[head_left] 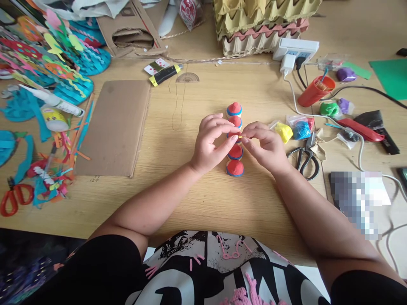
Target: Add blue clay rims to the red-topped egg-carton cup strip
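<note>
Several small domed pieces with red tops and blue rims stand in a row on the table; the front one [235, 168] is nearest to me and the back one [234, 109] is farthest. Over the middle of the row, my left hand [213, 142] and my right hand [265, 146] meet at the fingertips. A tiny strip of yellow clay [240, 137] is pinched between them. Both thumbs and index fingers are closed on it, while the other fingers are loosely curled. Part of the row is hidden behind my hands.
Right of my hands lie bagged yellow clay [282, 132], blue clay [301, 129] and scissors [307, 156]. A red cup [316, 91], power strip [295, 50] and egg trays [263, 25] stand behind. Leftward are a cardboard sheet [111, 127], box cutter [165, 75] and red-handled scissors [15, 197].
</note>
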Demonstrator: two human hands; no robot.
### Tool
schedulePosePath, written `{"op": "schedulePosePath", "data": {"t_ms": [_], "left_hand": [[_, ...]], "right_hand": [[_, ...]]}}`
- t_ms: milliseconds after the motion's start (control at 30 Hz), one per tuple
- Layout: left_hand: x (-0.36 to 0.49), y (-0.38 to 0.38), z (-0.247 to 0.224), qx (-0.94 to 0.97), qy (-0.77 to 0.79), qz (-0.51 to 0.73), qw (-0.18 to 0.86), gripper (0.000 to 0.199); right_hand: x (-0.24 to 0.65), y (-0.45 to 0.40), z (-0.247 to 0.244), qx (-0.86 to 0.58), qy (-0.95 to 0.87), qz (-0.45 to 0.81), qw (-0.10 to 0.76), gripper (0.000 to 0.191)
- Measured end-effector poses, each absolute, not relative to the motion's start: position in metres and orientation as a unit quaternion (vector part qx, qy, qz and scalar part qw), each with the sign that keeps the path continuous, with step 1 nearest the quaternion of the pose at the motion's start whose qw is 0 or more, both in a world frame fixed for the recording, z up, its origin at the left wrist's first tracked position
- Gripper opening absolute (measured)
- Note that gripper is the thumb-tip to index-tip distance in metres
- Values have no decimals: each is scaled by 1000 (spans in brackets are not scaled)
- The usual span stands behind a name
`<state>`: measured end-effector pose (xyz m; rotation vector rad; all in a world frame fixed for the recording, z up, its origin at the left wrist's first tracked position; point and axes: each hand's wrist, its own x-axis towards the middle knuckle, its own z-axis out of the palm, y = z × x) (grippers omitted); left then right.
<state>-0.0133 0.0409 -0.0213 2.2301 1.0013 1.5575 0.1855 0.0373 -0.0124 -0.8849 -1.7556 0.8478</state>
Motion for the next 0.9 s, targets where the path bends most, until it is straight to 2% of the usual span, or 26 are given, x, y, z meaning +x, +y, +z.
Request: {"op": "schedulePosePath", "data": {"t_ms": [233,900], "left_hand": [[-14,40,-21,785,332,516,83,9],[-12,40,-21,753,328,558,115,3]], "right_hand": [[185,36,-8,-352,-735,335,473,21],[185,36,-8,-354,-737,332,471,18]]}}
